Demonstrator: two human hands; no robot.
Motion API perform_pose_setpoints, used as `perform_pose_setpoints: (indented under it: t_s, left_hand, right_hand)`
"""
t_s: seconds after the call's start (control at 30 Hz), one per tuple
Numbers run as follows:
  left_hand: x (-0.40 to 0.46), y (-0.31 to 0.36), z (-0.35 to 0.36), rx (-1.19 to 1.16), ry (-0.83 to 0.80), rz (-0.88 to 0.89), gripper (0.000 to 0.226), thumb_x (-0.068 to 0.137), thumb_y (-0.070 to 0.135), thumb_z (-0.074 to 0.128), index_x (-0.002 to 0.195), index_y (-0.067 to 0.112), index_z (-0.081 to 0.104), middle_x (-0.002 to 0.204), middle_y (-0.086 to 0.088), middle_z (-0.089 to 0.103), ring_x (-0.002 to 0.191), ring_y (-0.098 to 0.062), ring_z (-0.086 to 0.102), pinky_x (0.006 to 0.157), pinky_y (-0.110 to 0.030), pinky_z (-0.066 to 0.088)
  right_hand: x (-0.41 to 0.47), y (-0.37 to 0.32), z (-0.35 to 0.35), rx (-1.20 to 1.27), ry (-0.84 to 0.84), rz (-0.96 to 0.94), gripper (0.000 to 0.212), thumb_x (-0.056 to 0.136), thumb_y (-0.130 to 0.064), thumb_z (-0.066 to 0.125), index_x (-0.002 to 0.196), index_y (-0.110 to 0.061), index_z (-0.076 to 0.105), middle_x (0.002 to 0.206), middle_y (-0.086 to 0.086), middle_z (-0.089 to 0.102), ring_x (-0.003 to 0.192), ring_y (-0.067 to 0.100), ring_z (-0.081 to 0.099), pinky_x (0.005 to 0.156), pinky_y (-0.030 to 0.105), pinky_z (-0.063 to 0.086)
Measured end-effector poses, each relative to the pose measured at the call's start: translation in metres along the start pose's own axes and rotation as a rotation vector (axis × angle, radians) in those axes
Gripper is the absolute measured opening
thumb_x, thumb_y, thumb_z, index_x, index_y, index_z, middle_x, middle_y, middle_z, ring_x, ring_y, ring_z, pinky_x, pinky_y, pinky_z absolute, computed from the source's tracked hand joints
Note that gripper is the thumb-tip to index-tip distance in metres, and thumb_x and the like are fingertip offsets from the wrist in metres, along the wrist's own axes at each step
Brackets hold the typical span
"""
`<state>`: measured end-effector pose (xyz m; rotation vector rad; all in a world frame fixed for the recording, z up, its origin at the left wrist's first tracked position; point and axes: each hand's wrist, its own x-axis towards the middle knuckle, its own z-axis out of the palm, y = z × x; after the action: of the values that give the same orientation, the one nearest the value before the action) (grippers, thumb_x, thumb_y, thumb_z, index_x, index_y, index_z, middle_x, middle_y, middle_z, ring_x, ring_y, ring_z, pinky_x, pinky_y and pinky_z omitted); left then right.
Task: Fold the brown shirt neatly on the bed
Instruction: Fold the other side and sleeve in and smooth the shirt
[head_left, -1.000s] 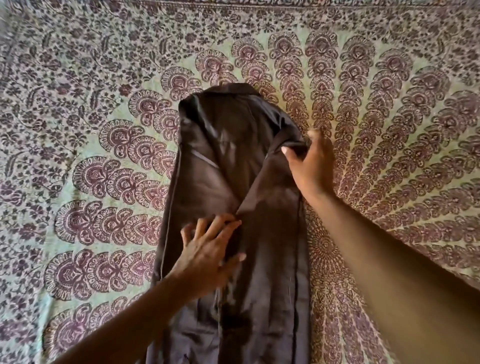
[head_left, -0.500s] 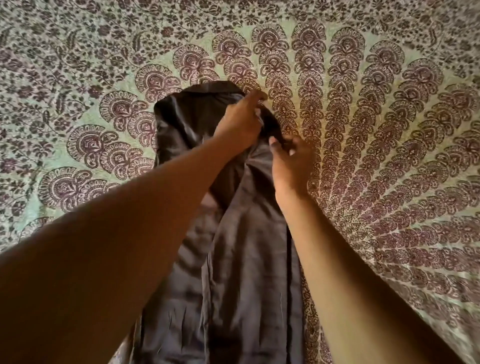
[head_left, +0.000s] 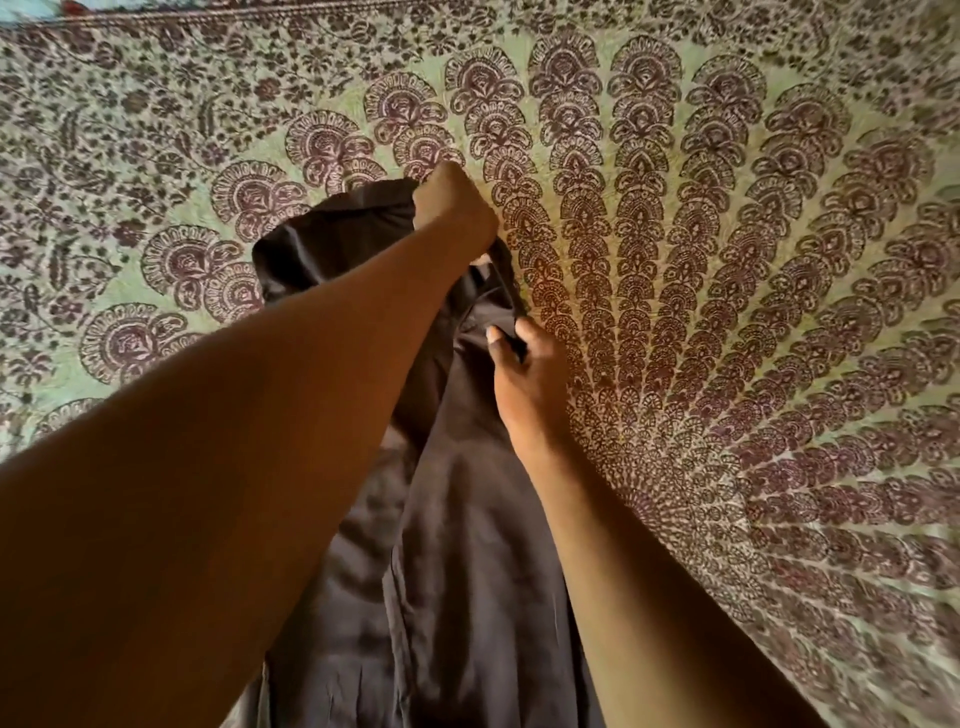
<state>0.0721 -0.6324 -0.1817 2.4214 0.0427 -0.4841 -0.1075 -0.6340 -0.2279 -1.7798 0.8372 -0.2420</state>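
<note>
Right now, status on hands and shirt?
Left hand grips collar end of the brown fabric shirt. Right hand pinches its right edge. Shirt lies as a long narrow strip on the patterned bedsheet. Nothing in the way.

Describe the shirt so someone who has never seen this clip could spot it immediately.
A bedspread with a pale green and maroon fan print fills the view. Down its middle lies the shirt, a long narrow strip, with the left hand gripping its far end and the right hand pinching its right edge. It is the only plain dark brown cloth.
</note>
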Motion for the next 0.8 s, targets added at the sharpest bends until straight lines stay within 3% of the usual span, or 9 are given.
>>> perform_pose_setpoints:
  t_s: [0.07,0.13,0.17,0.23,0.33,0.5,0.63,0.73,0.8]
  left_hand:
    - [0.003,-0.004,0.005,-0.049,-0.057,0.001,0.031,0.096,0.019,0.057,0.123,0.006,0.065,0.119,-0.015,0.070,0.107,-0.032,0.070,0.094,-0.043,0.059]
    - [0.008,-0.010,0.009,-0.083,-0.131,-0.030,0.041,0.085,0.029,0.063,0.120,0.008,0.068,0.112,-0.014,0.073,0.101,-0.034,0.073,0.088,-0.048,0.062]
    - [0.009,-0.012,0.010,-0.114,-0.148,-0.051,0.045,0.084,0.030,0.065,0.124,0.008,0.066,0.111,-0.011,0.072,0.098,-0.032,0.073,0.084,-0.047,0.063]
    - [0.005,-0.013,0.008,-0.192,-0.186,-0.063,0.038,0.093,0.023,0.063,0.128,0.007,0.062,0.107,-0.011,0.067,0.088,-0.028,0.072,0.076,-0.043,0.064]
    - [0.000,-0.016,0.004,-0.298,-0.222,-0.066,0.011,0.102,0.020,0.053,0.110,0.019,0.061,0.093,-0.011,0.062,0.065,-0.022,0.067,0.073,-0.045,0.063]
    - [-0.006,-0.022,-0.005,-0.398,-0.343,-0.063,0.012,0.107,0.023,0.041,0.107,0.024,0.053,0.078,-0.004,0.060,0.063,-0.021,0.061,0.068,-0.040,0.056]
    - [-0.010,-0.023,-0.008,-0.566,-0.367,-0.116,0.025,0.103,0.006,0.035,0.112,0.015,0.057,0.076,-0.006,0.054,0.059,-0.021,0.049,0.058,-0.026,0.041]
    - [-0.014,-0.026,-0.005,-0.576,-0.313,-0.078,0.032,0.096,-0.010,0.041,0.112,0.009,0.061,0.078,-0.008,0.055,0.052,-0.019,0.052,0.046,-0.016,0.043]
    - [-0.014,-0.030,0.000,-0.486,-0.288,-0.006,0.036,0.093,-0.011,0.047,0.119,0.008,0.064,0.086,-0.007,0.062,0.062,-0.017,0.060,0.050,-0.017,0.049]
  right_hand:
    - [0.001,0.001,-0.004,0.013,-0.054,0.005,0.014,0.101,-0.014,0.065,0.089,-0.017,0.058,0.086,-0.006,0.054,0.080,0.002,0.050,0.080,0.013,0.040]
    - [0.003,0.004,-0.008,0.010,-0.110,-0.024,0.016,0.099,-0.013,0.067,0.084,-0.020,0.064,0.081,-0.011,0.058,0.074,-0.003,0.054,0.075,0.005,0.040]
    - [0.004,0.004,-0.009,0.013,-0.149,-0.039,0.009,0.098,-0.016,0.068,0.091,-0.012,0.072,0.088,-0.004,0.067,0.082,-0.001,0.059,0.079,0.006,0.042]
    - [0.007,-0.001,-0.014,0.044,-0.232,-0.066,0.030,0.095,-0.020,0.070,0.117,0.000,0.071,0.112,0.010,0.073,0.102,0.013,0.065,0.092,0.020,0.048]
    - [0.016,-0.015,-0.027,0.128,-0.319,0.039,0.058,0.086,-0.010,0.082,0.139,-0.013,0.059,0.121,-0.004,0.069,0.105,0.000,0.065,0.100,0.018,0.049]
    - [0.037,-0.031,-0.029,0.056,-0.393,0.132,0.047,0.079,-0.008,0.087,0.114,-0.029,0.063,0.102,-0.010,0.071,0.080,-0.009,0.066,0.078,0.012,0.051]
    - [0.037,-0.035,-0.018,-0.076,-0.363,0.190,0.069,0.070,-0.020,0.092,0.133,-0.020,0.062,0.118,-0.002,0.072,0.106,0.015,0.068,0.093,0.026,0.053]
    - [0.041,-0.047,-0.022,-0.146,-0.393,0.223,0.086,0.070,-0.022,0.093,0.146,-0.024,0.053,0.128,-0.002,0.068,0.120,0.020,0.065,0.097,0.027,0.050]
    - [0.047,-0.064,-0.027,-0.330,-0.490,0.188,0.096,0.076,-0.028,0.090,0.157,-0.022,0.039,0.151,0.002,0.054,0.136,0.023,0.054,0.107,0.028,0.044]
